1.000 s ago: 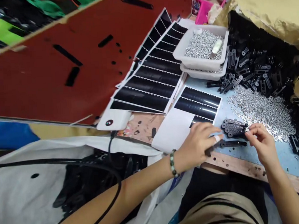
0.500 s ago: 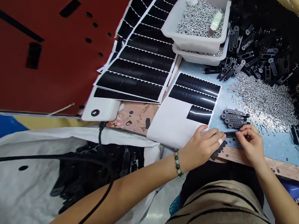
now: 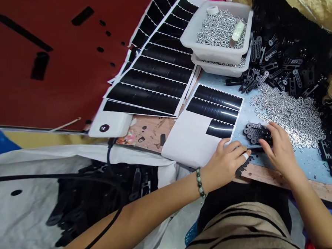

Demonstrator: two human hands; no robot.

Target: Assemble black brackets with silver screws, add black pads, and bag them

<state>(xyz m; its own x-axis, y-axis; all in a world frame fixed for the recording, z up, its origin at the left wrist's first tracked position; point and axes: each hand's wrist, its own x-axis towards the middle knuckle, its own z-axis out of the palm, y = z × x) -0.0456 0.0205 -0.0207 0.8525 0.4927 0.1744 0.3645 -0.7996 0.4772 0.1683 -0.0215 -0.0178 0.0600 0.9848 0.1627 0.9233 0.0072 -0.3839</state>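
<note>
My left hand [image 3: 230, 161] rests at the table's front edge, its fingers closed on a slim black piece [image 3: 256, 150] whose free end sticks out to the right. A row of black perforated parts [image 3: 254, 133] lies just beyond that piece. My right hand [image 3: 281, 153] has its thumb and fingers around the right end of this row, and the fingers hide that end. Left of the row is a white sheet [image 3: 189, 142] with black scalloped stickers [image 3: 216, 105]. Some dark scalloped pieces [image 3: 243, 167] show beneath my left hand.
Loose screws and nuts [image 3: 296, 114] form a heap on the blue table top. A white bin [image 3: 220, 53] of screws stands on another tray. Black parts [image 3: 280, 66] are piled behind; sticker sheets [image 3: 152, 77] and a white power bank [image 3: 110, 123] lie left.
My right hand has left the end of the slim black piece and moved up to the row of perforated parts, gripping its right end. My left hand stays nearly in place.
</note>
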